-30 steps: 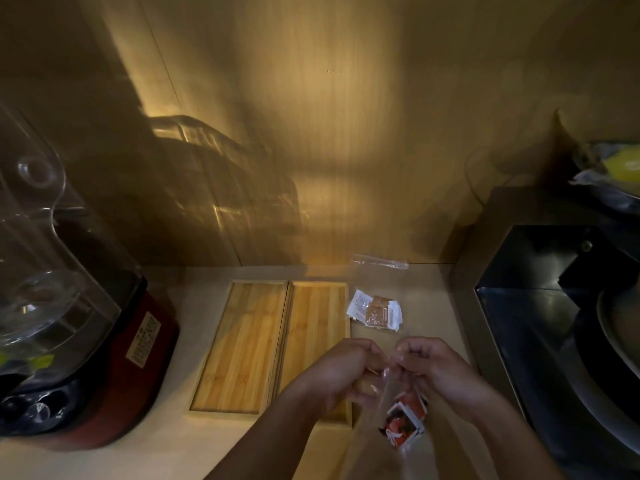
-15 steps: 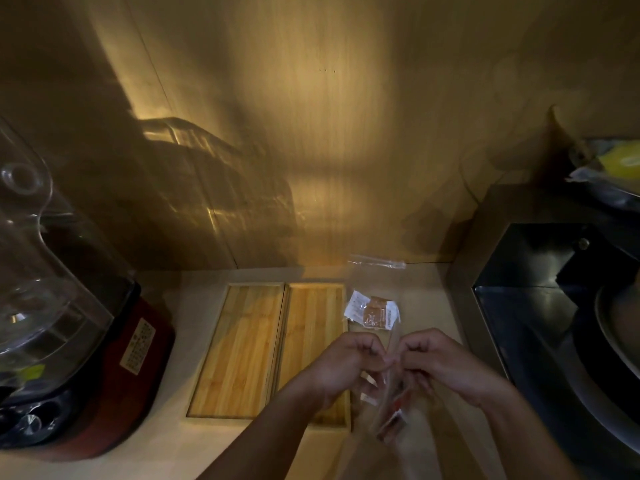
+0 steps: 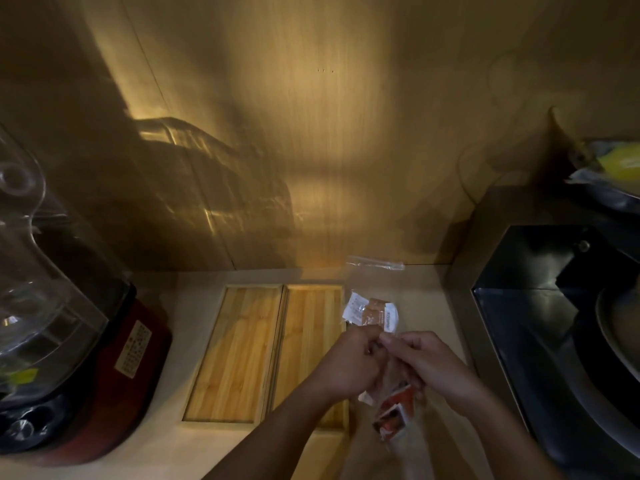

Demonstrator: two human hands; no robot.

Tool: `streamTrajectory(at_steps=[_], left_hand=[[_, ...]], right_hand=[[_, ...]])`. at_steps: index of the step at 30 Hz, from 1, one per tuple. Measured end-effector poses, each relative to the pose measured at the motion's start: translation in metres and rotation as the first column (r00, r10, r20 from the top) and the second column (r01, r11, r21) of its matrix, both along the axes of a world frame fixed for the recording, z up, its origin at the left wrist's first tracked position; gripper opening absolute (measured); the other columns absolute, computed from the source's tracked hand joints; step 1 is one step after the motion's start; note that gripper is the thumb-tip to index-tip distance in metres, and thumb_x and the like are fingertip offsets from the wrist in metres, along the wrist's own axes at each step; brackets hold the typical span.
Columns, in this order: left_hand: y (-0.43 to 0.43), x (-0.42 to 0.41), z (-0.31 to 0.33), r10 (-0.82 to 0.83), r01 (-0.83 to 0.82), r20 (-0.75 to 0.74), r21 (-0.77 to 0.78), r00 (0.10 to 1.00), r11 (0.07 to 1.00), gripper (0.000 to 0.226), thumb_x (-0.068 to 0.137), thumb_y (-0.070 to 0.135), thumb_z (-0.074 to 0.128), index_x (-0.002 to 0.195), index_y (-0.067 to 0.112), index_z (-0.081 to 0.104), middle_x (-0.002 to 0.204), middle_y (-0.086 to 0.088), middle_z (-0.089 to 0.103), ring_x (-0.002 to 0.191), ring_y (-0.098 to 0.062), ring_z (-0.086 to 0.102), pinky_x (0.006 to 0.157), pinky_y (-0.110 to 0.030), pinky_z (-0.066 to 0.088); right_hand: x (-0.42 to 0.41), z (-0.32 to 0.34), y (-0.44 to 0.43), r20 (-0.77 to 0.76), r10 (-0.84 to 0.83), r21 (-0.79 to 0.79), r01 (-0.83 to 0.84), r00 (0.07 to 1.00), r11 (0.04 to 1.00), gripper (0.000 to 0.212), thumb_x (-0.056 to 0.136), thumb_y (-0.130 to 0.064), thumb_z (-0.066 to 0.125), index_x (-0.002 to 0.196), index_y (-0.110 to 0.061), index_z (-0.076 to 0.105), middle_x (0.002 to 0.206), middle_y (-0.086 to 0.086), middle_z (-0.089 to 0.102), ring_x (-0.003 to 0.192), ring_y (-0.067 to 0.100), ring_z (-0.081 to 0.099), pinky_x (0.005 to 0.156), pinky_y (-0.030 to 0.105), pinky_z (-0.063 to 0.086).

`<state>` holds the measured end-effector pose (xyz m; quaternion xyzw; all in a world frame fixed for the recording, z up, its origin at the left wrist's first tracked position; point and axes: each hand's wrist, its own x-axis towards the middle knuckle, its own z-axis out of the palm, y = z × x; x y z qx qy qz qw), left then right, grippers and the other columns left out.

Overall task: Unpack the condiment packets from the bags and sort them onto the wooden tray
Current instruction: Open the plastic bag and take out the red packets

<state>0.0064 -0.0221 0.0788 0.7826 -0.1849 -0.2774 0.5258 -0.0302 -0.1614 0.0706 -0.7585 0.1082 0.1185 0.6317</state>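
Both hands meet above the table's near right part, fingers curled tight. Left hand pinches the upper edge of a clear plastic bag from one side, and right hand pinches the same edge from the other, the fingertips nearly touching at the top. From that grip the bag hangs down between the wrists, and red-and-white condiment packets show through it in its lower part.

Just beyond the hands, a second clear bag lies flat on the table, its open strip toward the wall; inside it sit brown-and-white packets, right beside the tray's right edge.

On the table to the left of the hands lies the wooden tray, divided lengthwise into two long compartments, both bare; the left forearm crosses over the near corner of the right compartment.

At the far left stands a red-based appliance with a clear plastic cover. Along the right edge runs a dark metal sink, dimly lit.
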Motion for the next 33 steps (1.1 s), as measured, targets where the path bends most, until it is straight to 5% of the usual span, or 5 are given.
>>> streamTrajectory(at_steps=[9, 15, 23, 28, 33], left_hand=[[0.003, 0.008, 0.007, -0.036, 0.053, -0.281, 0.052, 0.959, 0.997, 0.025, 0.088, 0.009, 0.048, 0.064, 0.011, 0.053, 0.058, -0.008, 0.057, 0.043, -0.014, 0.057, 0.041, -0.021, 0.050], [0.003, 0.009, 0.010, -0.069, 0.068, -0.005, 0.243, 0.998, 0.968, 0.037, 0.091, 0.020, 0.048, 0.054, 0.017, 0.049, 0.050, 0.000, 0.053, 0.037, -0.006, 0.049, 0.042, -0.022, 0.040], [-0.006, -0.002, 0.004, -0.058, -0.105, 0.320, 0.469, 0.946, 0.877, 0.027, 0.090, 0.025, 0.045, 0.066, 0.014, 0.048, 0.074, -0.011, 0.057, 0.068, -0.023, 0.055, 0.058, -0.028, 0.035], [0.012, 0.011, 0.008, -0.018, -0.179, 0.373, 0.486, 0.928, 0.855, 0.021, 0.089, 0.021, 0.046, 0.073, 0.011, 0.055, 0.065, 0.000, 0.052, 0.060, -0.015, 0.048, 0.047, -0.025, 0.032], [0.002, 0.007, 0.008, 0.059, -0.259, 0.408, 0.454, 0.911, 0.853, 0.025, 0.088, 0.024, 0.045, 0.073, 0.007, 0.057, 0.061, 0.000, 0.049, 0.058, -0.018, 0.049, 0.046, -0.026, 0.030]], right_hand=[[-0.001, -0.004, -0.006, -0.036, 0.059, 0.140, -0.053, 0.998, 0.989, 0.031, 0.090, -0.006, 0.048, 0.059, -0.006, 0.053, 0.042, -0.002, 0.049, 0.034, 0.008, 0.040, 0.036, 0.020, 0.032], [0.002, -0.002, -0.003, 0.023, 0.068, -0.080, -0.066, 0.997, 0.995, 0.039, 0.089, -0.007, 0.050, 0.052, -0.019, 0.049, 0.043, -0.009, 0.044, 0.042, 0.001, 0.040, 0.046, 0.018, 0.032], [0.001, -0.005, 0.001, 0.090, 0.112, -0.463, -0.058, 0.990, 0.884, 0.036, 0.087, -0.016, 0.050, 0.052, -0.022, 0.047, 0.059, 0.000, 0.052, 0.060, 0.012, 0.047, 0.060, 0.031, 0.036], [-0.004, -0.013, -0.028, 0.000, -0.054, -0.473, 0.047, 0.999, 0.880, 0.027, 0.084, -0.019, 0.056, 0.060, -0.007, 0.058, 0.061, 0.008, 0.061, 0.060, 0.017, 0.055, 0.062, 0.039, 0.046], [0.000, -0.012, -0.025, 0.043, -0.030, -0.401, 0.045, 0.999, 0.915, 0.032, 0.081, -0.015, 0.059, 0.051, -0.016, 0.047, 0.052, 0.002, 0.044, 0.051, 0.014, 0.042, 0.054, 0.032, 0.034]])
